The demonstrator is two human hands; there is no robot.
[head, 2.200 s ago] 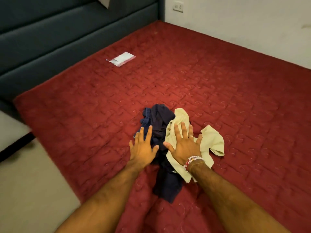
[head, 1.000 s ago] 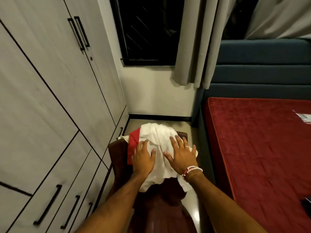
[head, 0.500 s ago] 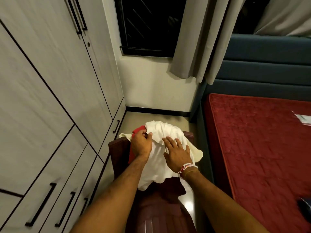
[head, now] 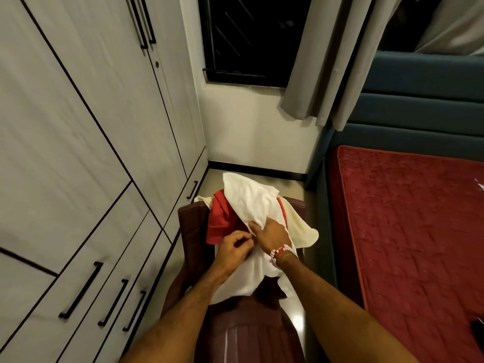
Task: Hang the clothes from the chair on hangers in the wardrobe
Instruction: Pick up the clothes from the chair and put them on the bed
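As right hand [head: 271, 235] grips cloth [head: 248, 200], chair [head: 191, 218] beside wardrobe [head: 104, 127]

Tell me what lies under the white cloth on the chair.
A red garment and a cream garment show beneath the white cloth; the chair seat and anything deeper are covered.

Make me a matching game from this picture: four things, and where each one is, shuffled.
Things:
1 white cloth
2 red cloth
3 wardrobe
4 mattress

Places:
A left of the chair
B right of the chair
C gripped by the right hand
D partly under the white cloth

Pairs: 1-C, 2-D, 3-A, 4-B
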